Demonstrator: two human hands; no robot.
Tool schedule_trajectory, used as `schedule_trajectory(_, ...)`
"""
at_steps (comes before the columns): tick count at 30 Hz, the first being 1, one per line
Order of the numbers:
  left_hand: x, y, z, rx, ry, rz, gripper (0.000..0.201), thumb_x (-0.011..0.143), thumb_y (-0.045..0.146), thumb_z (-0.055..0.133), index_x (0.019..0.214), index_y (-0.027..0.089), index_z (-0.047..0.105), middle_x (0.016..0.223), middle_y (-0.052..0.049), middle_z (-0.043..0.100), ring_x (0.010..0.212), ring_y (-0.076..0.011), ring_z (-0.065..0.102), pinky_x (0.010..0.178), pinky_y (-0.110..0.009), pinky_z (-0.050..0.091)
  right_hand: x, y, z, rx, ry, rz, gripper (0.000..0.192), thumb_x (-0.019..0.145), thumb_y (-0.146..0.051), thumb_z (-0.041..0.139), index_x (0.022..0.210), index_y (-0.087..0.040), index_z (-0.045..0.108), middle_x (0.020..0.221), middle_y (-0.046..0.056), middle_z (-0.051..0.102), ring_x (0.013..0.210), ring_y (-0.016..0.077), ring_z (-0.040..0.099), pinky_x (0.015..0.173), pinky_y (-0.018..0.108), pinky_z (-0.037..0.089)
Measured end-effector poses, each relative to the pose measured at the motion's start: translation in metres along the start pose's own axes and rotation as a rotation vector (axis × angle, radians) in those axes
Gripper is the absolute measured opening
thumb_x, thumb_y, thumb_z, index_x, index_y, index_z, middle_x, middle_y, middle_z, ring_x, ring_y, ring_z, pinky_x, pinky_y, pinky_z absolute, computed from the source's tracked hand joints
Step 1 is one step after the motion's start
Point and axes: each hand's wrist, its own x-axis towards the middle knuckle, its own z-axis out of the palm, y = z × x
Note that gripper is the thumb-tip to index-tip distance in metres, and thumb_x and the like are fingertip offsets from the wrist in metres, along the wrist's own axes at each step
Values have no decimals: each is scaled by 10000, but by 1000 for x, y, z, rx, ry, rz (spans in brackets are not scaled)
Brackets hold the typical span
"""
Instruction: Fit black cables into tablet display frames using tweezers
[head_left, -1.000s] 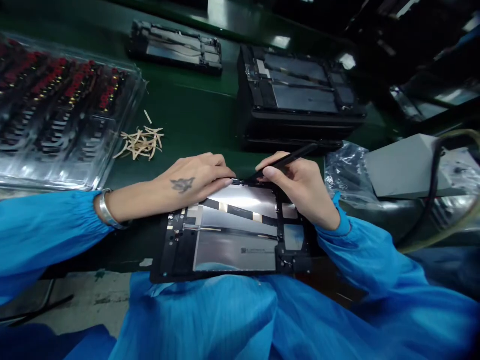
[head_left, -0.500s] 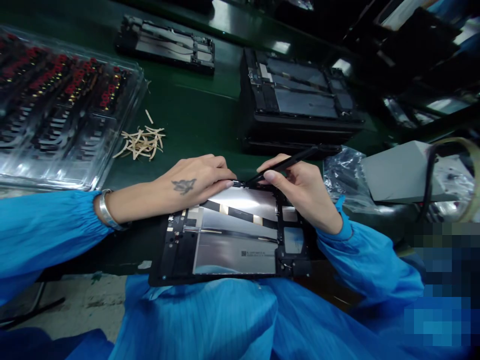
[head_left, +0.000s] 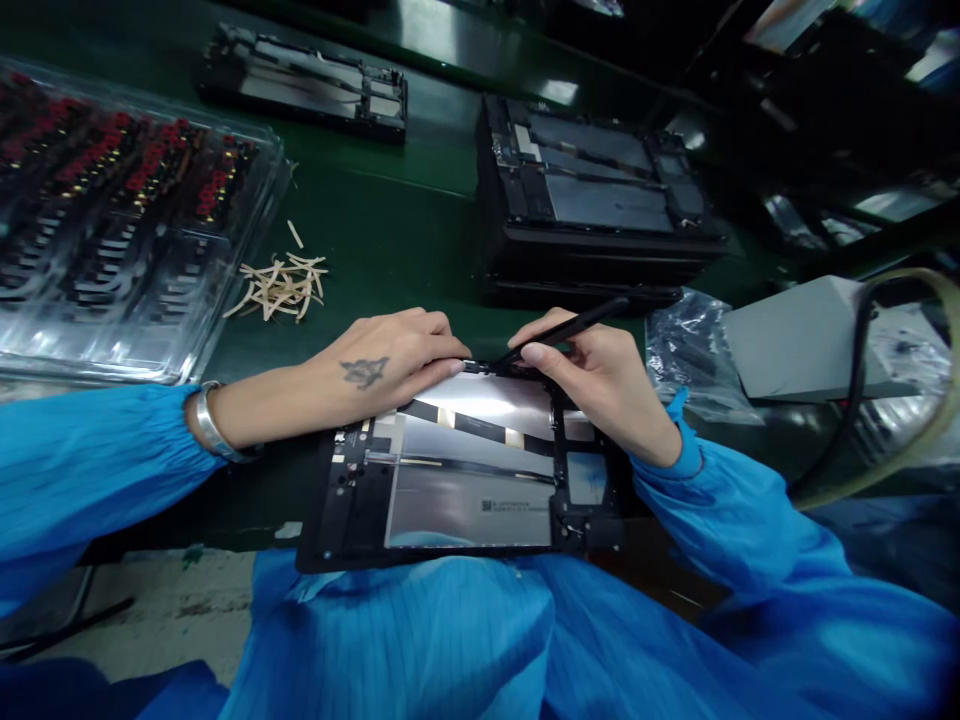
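Observation:
An opened tablet [head_left: 469, 505] lies face down at the table's front edge, its silver battery and ribbon cables showing. My left hand [head_left: 397, 355] rests over its far edge, with thumb and forefinger close together at a small dark part [head_left: 474, 367]; whether they grip it is hidden. In my right hand [head_left: 596, 365] is a pair of black tweezers [head_left: 577, 322], held like a pen. The tips point down at the tablet's far edge, just right of my left fingertips.
Behind my right hand stands a stack of similar tablets [head_left: 607, 200]. Another opened device [head_left: 307, 85] lies at the back. To the left are a clear plastic tray [head_left: 142, 340] of small circuit parts and a pile of pale strips [head_left: 281, 288]. A grey box [head_left: 791, 335] sits on the right by plastic bags [head_left: 690, 345].
The tweezers' back end has dipped slightly to the left. Both hands keep nearly the same place on the tablet, and the view has shifted a little.

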Motion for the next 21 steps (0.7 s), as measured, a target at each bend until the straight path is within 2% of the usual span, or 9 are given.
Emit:
schedule_trajectory(9,0,-1,-2,-22,-4,1,376,1082,406,394,1240,221,682,1053,-42,639,945,-192,615,766,-296,438,1,2,1,62,20,52,217,948,-398,666,960,-191,727,951,18,700,849,148,700,696,242,582)
schedule_trajectory(13,0,6,-4,-26,-15,-48,340,1073,371,426,1232,220,686,1076,-52,650,983,-206,622,801,-299,459,1,4,4,219,112,117,227,922,-432,693,949,-210,730,934,19,699,841,172,723,780,302,627)
schedule_trajectory(17,0,19,-9,-51,-69,-59,353,1082,348,409,1257,190,671,1133,-74,663,1054,-200,621,882,-292,488,-5,14,5,283,176,231,242,894,-464,720,973,-239,758,973,64,735,871,227,747,855,370,613)
schedule_trajectory(19,-2,11,-19,-17,-84,-43,360,1088,345,393,1271,185,659,1148,-78,670,1063,-192,616,904,-288,490,-6,22,6,280,214,289,272,854,-510,746,952,-258,774,943,86,747,867,266,747,854,431,601)
schedule_trajectory(21,-9,-11,-39,104,-34,-97,369,1089,355,381,1221,173,675,1119,-87,677,1042,-200,611,919,-306,479,-5,29,7,250,254,288,260,823,-532,765,917,-291,791,903,102,758,809,290,745,826,487,595)
